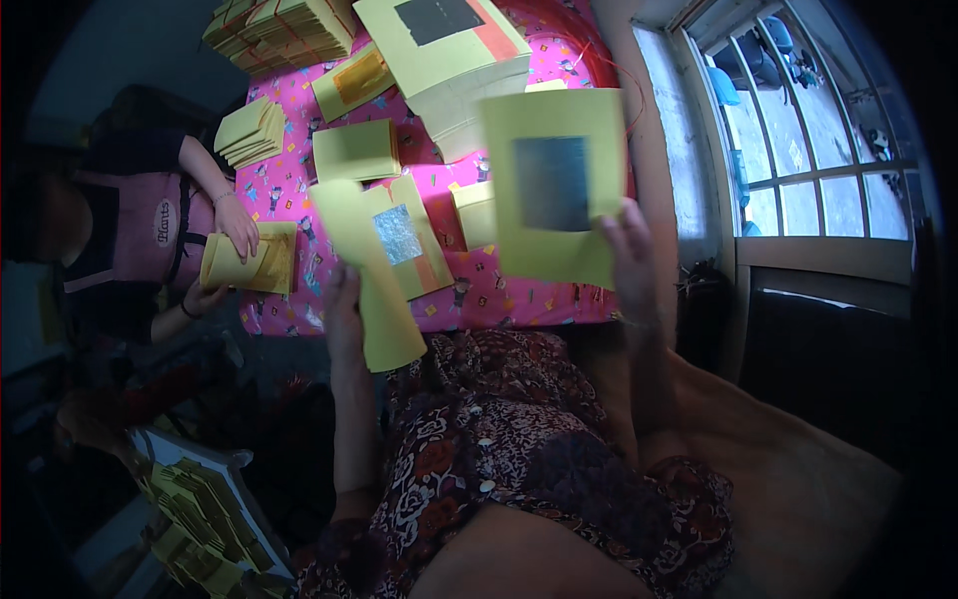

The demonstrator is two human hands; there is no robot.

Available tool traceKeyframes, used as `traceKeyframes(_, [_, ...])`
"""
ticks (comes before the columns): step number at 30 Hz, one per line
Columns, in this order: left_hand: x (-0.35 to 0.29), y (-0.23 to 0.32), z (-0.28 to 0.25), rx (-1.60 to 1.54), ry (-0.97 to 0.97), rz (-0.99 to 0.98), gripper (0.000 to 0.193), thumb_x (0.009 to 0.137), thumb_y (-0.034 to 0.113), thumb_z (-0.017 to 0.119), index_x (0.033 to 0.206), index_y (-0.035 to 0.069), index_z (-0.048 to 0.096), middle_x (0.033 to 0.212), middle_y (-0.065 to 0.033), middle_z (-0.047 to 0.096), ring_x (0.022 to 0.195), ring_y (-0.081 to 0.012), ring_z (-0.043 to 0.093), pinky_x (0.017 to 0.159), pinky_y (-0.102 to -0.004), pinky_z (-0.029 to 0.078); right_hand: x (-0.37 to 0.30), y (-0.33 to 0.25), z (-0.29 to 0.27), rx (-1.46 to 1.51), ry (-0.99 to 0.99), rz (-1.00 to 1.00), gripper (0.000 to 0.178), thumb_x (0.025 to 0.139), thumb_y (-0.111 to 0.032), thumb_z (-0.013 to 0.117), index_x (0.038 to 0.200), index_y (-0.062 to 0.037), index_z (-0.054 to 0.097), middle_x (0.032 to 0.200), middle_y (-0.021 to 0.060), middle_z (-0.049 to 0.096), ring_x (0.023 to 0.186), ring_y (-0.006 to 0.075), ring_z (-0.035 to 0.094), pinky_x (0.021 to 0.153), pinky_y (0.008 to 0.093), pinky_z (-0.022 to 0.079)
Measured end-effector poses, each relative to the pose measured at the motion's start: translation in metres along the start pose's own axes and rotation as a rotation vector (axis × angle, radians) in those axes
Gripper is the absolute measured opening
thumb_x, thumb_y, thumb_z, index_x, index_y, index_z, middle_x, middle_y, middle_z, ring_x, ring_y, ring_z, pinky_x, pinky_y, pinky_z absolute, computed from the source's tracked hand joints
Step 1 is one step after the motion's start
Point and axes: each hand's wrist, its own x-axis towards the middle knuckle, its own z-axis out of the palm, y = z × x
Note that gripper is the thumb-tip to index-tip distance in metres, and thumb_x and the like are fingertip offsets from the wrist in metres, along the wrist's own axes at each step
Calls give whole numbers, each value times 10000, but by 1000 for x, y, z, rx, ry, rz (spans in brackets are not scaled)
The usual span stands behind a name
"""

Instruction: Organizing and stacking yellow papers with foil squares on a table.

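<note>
My left hand (344, 299) is closed on the edge of a plain yellow paper sheet (387, 319), which bends and hangs at a slant. Off to the right, my right hand (629, 245) pinches the edge of another yellow paper sheet (551, 115) and holds it up, facing me. A dark shiny foil square (552, 185) sits in the middle of that sheet. Between my hands, on the table, lies yellow paper with a silver foil square (397, 235) and an orange strip, partly hidden by the left sheet.
The table wears a pink patterned cover (479, 309). On it stand a tall yellow paper stack (469, 85), tied bundles (284, 35) and smaller stacks (354, 150). At left, a co-worker's hands (238, 228) hold folded yellow paper (269, 262). A tray (205, 499) of yellow paper stands lower left.
</note>
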Motion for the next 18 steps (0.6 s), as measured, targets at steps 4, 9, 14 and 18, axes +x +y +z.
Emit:
traceKeyframes(4, [21, 0, 62, 56, -216, -151, 220, 958, 183, 490, 1096, 37, 580, 894, -8, 589, 766, -75, 566, 659, -221, 461, -25, -18, -33, 7, 389, -137, 193, 973, -123, 458, 1133, -37, 523, 971, 0, 578, 860, 60, 530, 739, 222, 446])
traceKeyframes(9, [71, -33, 156, 27, -467, -78, 161, 953, 163, 505, 993, 28, 583, 824, 12, 570, 736, -52, 520, 640, -209, 431, -64, -26, -53, -135, 590, -187, 192, 973, -126, 453, 1130, -33, 512, 917, -11, 532, 817, 49, 470, 709, 215, 400])
traceKeyframes(14, [136, -68, 233, 150, -411, 290, 86, 926, 83, 532, 917, 12, 579, 775, 11, 548, 675, -55, 453, 606, -217, 391, -100, -33, -39, -116, 733, -190, 185, 970, -131, 450, 1114, -33, 511, 892, -18, 517, 794, 44, 451, 686, 212, 384])
traceKeyframes(18, [156, -77, 271, 536, -269, 553, 28, 879, 50, 545, 877, 28, 564, 734, -96, 588, 654, -182, 567, 619, -312, 441, -126, -33, -32, -120, 759, -134, 153, 966, -122, 444, 1071, -38, 515, 885, -19, 524, 788, 46, 460, 688, 215, 390])
